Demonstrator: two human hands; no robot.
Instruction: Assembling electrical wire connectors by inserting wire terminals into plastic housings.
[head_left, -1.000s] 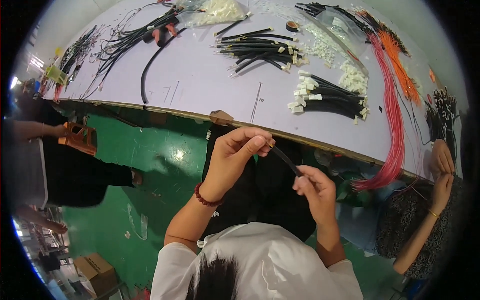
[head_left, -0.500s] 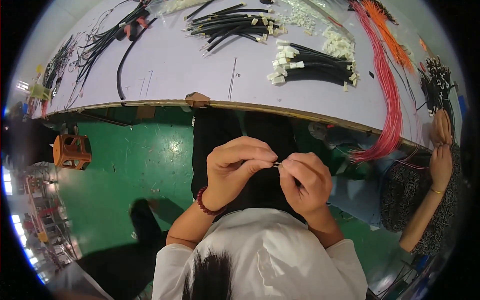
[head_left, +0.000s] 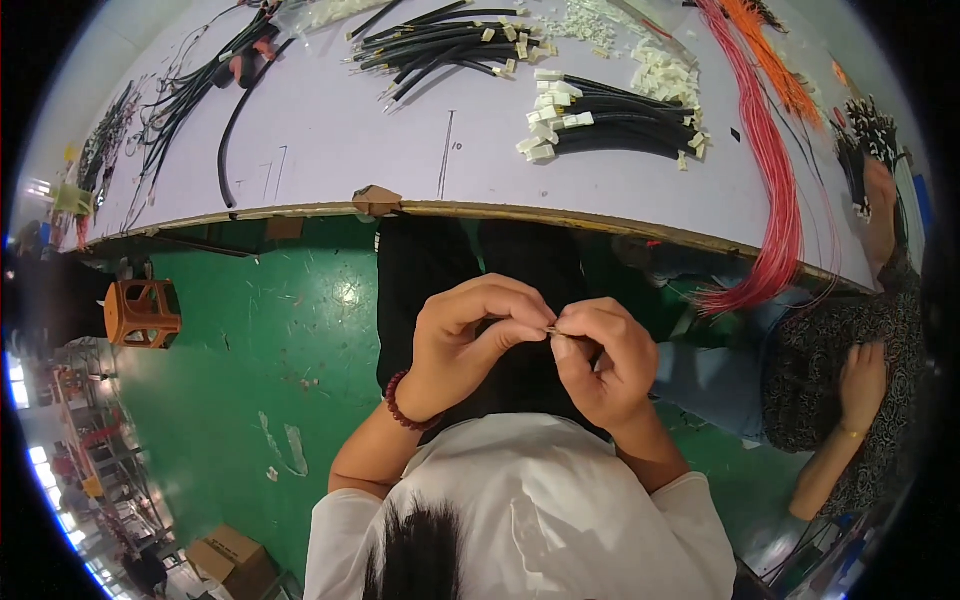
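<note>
Wire end [head_left: 551, 329], a thin short piece with a pale metallic tip, is pinched between both hands at the centre of the head view, over the person's dark-clothed lap and well clear of the table [head_left: 330, 140]. Left hand [head_left: 478, 340] sits at 9 o'clock from the piece, fingers curled over and thumb and forefinger closed on it. Right hand [head_left: 603, 358] sits at 3 o'clock, likewise closed, thumb and forefinger tips meeting the left hand's at the piece. Long axis of the piece runs roughly 9 to 3 o'clock, from one hand to the other; how far it continues inside either fist cannot be told. Both hands are equally near, touching it. A dark bead bracelet [head_left: 397, 402] circles the left wrist. Table lies at 12 o'clock from the hands, carrying black cable bundles with white connectors [head_left: 600, 120], with red wires [head_left: 770, 200] draped over its edge at 2 o'clock. Another person's hand [head_left: 864, 380] rests at 3 o'clock, well apart.
</note>
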